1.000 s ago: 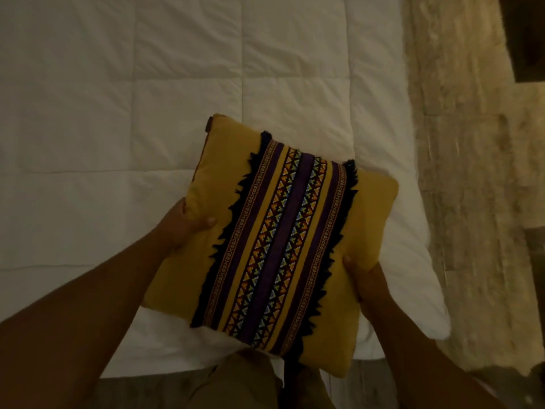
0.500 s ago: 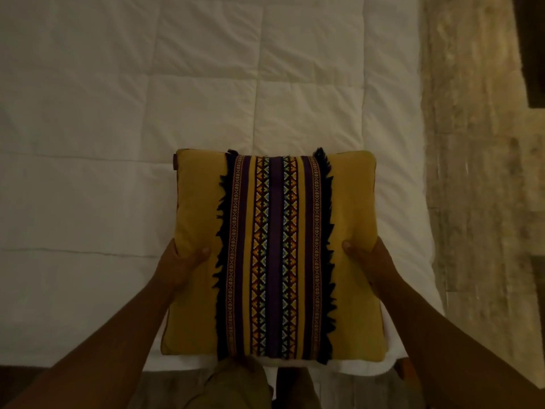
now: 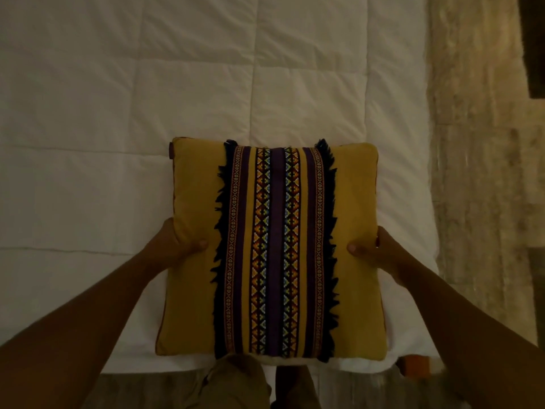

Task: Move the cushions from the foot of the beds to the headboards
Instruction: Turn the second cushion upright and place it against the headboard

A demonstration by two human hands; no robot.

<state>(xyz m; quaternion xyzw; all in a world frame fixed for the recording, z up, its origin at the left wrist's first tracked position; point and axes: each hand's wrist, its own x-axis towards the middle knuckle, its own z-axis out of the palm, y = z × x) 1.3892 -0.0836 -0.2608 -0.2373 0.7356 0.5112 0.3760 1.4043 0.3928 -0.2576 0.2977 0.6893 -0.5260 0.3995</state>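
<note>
Over the foot of the bed, the left hand and right hand are gripping the cushion by its side edges, having squared it from a tilt a second ago, ready for carrying. Fingers underneath are staying hidden; the headboard is lying out of view.

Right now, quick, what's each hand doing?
Left hand: closed on the left edge of the yellow embroidered cushion.
Right hand: closed on the cushion's right edge, thumb on top.
</note>
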